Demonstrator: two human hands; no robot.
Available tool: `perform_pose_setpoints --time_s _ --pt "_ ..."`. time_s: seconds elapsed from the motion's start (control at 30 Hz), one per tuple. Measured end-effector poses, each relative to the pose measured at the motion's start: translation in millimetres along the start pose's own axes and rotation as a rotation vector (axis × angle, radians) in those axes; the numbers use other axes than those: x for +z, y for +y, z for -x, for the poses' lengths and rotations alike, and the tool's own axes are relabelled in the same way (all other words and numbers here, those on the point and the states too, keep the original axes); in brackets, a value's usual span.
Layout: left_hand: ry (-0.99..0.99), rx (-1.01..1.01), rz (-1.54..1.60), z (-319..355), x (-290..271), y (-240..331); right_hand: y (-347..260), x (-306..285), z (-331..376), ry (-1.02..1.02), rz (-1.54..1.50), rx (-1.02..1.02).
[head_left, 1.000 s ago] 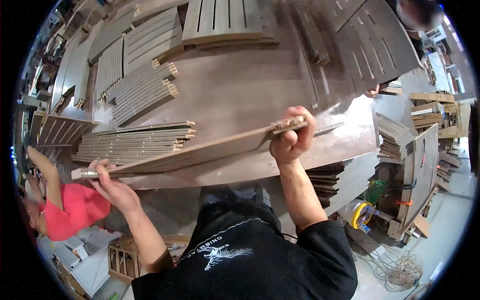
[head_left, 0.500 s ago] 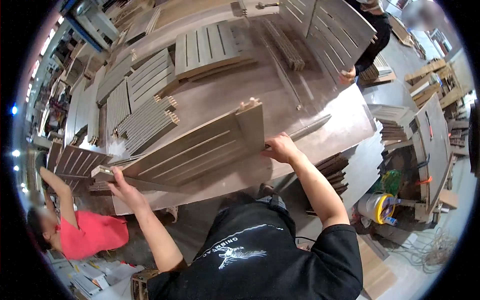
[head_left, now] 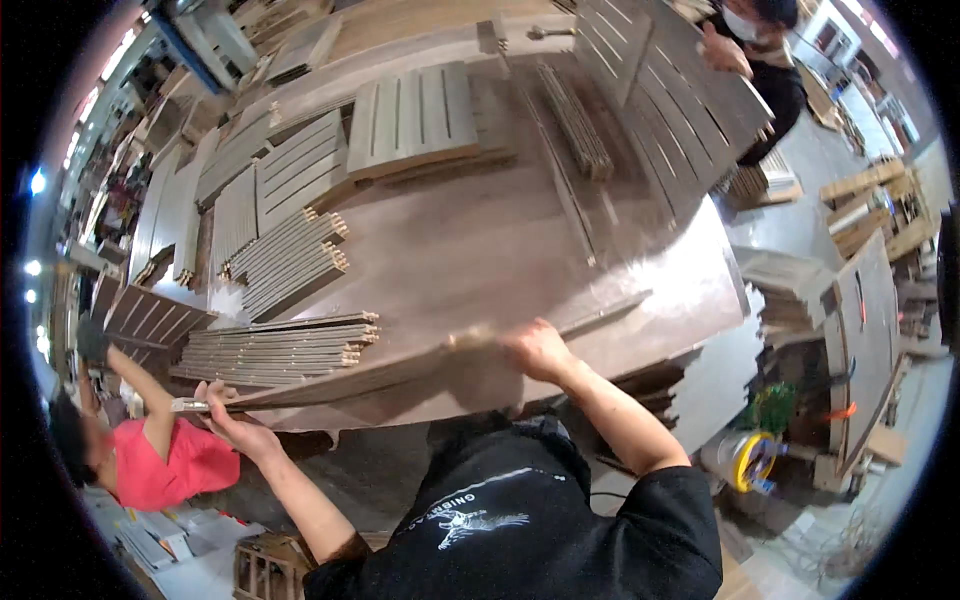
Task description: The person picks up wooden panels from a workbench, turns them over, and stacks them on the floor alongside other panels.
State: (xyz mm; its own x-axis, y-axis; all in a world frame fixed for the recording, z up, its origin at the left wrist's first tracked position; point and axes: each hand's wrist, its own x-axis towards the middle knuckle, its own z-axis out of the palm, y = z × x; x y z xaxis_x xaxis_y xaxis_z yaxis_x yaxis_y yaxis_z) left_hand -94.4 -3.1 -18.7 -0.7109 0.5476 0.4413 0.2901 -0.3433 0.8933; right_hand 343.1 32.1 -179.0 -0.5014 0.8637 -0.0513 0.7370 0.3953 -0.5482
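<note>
Workshop surface (head_left: 440, 240) lay under the tilted wooden panel (head_left: 370, 388), near its front edge. My left hand (head_left: 243, 432) had its grip wrapped round one end; blur meant I couldn't tell my right hand (head_left: 541, 351)'s. Probably stiff, it suited end holds.

At lower left the bare left hand (head_left: 240, 428), and mid-frame the bare right hand (head_left: 542, 352), hold a flat grey-brown wooden panel (head_left: 365, 388).
</note>
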Motion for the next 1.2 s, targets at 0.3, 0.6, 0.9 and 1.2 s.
perform_pose_setpoints --time_s 0.3,0.6,0.9,1.2 --pt "0.058 0.004 -0.057 -2 4 -23 54 -122 -139 0.217 -0.518 0.251" --pt "0.165 -0.079 -0.065 -10 36 -20 69 -121 -291 0.351 0.177 0.246" --pt "0.182 -0.083 -0.106 -13 46 -11 65 -85 -237 0.504 -0.248 0.419" --pt "0.138 -0.033 -0.036 9 20 -5 121 -57 -257 0.658 -1.512 0.665"
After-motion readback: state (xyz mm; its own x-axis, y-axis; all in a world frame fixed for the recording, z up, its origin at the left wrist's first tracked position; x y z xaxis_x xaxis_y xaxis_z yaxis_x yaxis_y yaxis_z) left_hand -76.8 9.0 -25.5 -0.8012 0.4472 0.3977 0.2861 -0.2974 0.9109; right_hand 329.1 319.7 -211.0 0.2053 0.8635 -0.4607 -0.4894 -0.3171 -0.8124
